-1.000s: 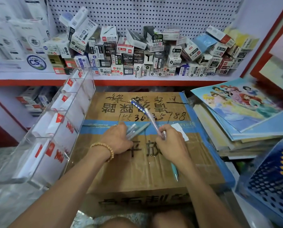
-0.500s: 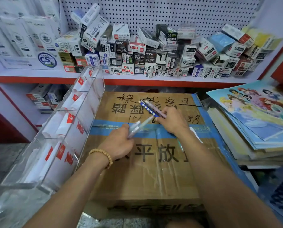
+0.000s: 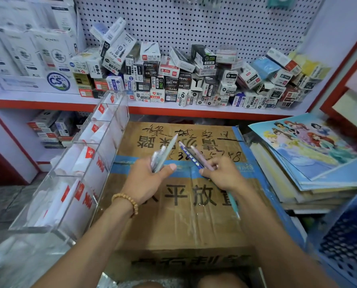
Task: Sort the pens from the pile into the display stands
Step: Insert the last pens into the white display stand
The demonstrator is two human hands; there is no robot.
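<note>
Our left hand clamped on pale pens, tips slanting up-right, away from display stand just left. Our right hand grips blue and pink pens, farther from display stand. We judge left bundle goes first.

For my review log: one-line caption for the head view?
Left hand holds pale pens, right hand two more, over a cardboard box beside a clear display stand.

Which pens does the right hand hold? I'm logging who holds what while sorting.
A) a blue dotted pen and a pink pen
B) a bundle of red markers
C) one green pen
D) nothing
A: the right hand grips a blue dotted pen and a pink pen above the cardboard box.
</note>
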